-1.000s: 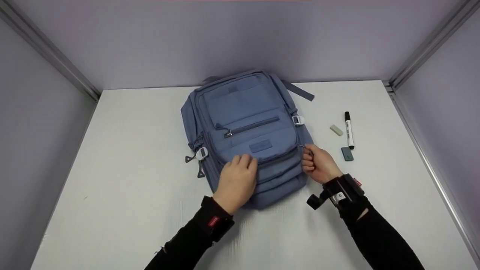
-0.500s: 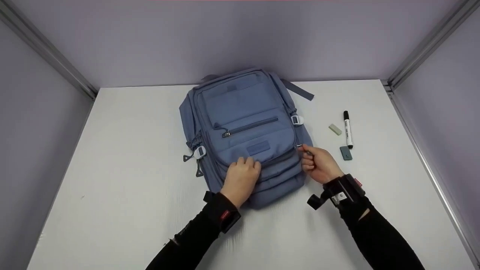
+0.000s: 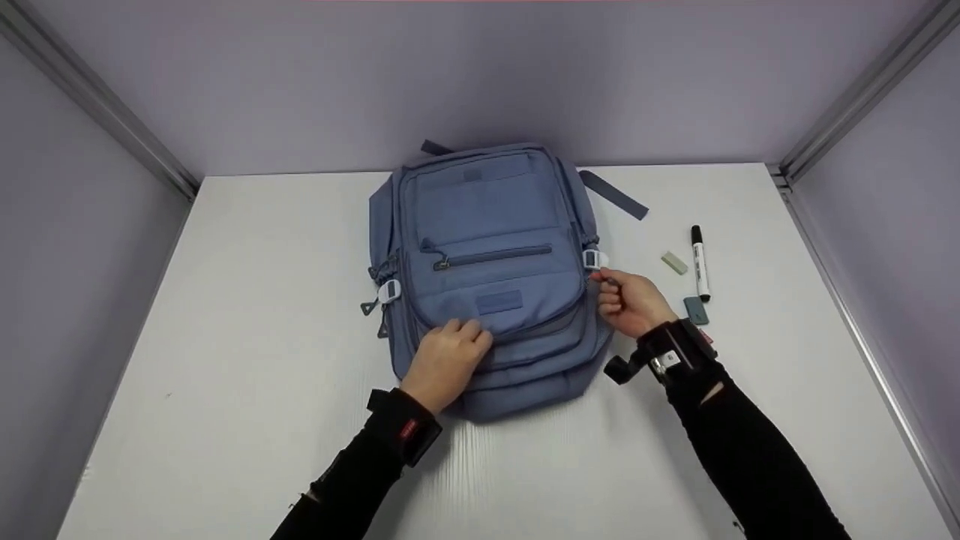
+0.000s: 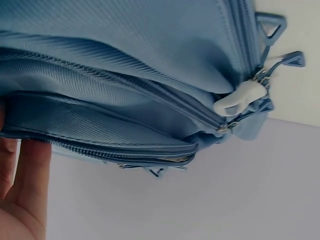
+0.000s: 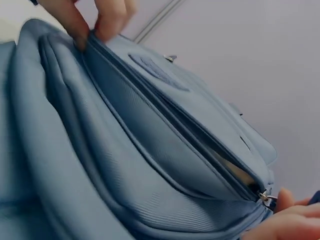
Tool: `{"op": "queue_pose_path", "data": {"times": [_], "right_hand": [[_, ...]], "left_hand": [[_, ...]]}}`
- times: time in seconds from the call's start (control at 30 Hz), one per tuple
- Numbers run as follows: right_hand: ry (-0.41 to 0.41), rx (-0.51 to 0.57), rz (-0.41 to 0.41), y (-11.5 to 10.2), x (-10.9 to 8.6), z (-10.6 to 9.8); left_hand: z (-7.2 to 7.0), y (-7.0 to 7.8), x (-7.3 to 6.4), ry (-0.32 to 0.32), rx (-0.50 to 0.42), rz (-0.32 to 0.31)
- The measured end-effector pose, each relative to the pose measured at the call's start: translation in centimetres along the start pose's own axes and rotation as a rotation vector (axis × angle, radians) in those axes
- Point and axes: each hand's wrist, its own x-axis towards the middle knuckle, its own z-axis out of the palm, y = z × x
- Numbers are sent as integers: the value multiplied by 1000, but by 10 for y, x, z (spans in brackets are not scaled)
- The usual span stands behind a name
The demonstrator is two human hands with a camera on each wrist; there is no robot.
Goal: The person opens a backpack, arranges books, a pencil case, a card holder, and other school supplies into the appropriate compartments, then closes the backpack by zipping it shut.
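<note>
A blue backpack point(image 3: 487, 210) lies front side up on the white table. My left hand point(image 3: 448, 364) pinches the edge of its front pocket point(image 5: 145, 107) near the lower end, lifting the fabric; in the right wrist view that pocket's zipper gapes partway along. At the backpack's right side, my right hand point(image 3: 634, 304) pinches the cord of a zipper pull. The metal zipper slider point(image 5: 263, 196) shows beside the right fingertips in the right wrist view. In the left wrist view, the left fingers point(image 4: 32, 165) reach under the zippered edge.
Right of the backpack lie a black-capped white marker point(image 3: 700, 262), a pale green eraser-like block point(image 3: 674, 262) and a dark green block point(image 3: 696, 310). A strap point(image 3: 615, 195) sticks out at the upper right. Grey walls point(image 3: 300, 82) enclose the table.
The backpack has turned slightly clockwise, its lower end shifting left. My left hand has moved left with the pocket edge. My right hand has moved slightly up, still holding the zipper pull.
</note>
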Motion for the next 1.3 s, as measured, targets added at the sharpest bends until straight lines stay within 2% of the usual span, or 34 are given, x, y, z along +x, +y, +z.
{"op": "queue_pose_path", "data": {"times": [0.2,0.43,0.57,0.67,0.8,0.93,1.13,1.3], "right_hand": [[36,-49,-51,-22,19,9],[38,-97,-124,-39,35,17],[52,-185,-161,-40,37,19],[72,-298,-199,-36,33,14],[75,-422,-231,-28,22,-1],[66,-500,-249,-22,7,-21],[113,-586,-278,-11,-15,-50],[194,-662,-290,2,-29,-74]], "left_hand": [[3,0,-3,28,-3,28],[6,3,-6,50,-22,39],[8,1,-10,70,-44,32],[7,-5,-11,80,-96,13],[3,-19,-14,83,-176,-25],[-1,-41,-19,69,-196,-42],[-4,-73,-24,65,-161,11],[-2,-89,-23,54,-110,65]]}}
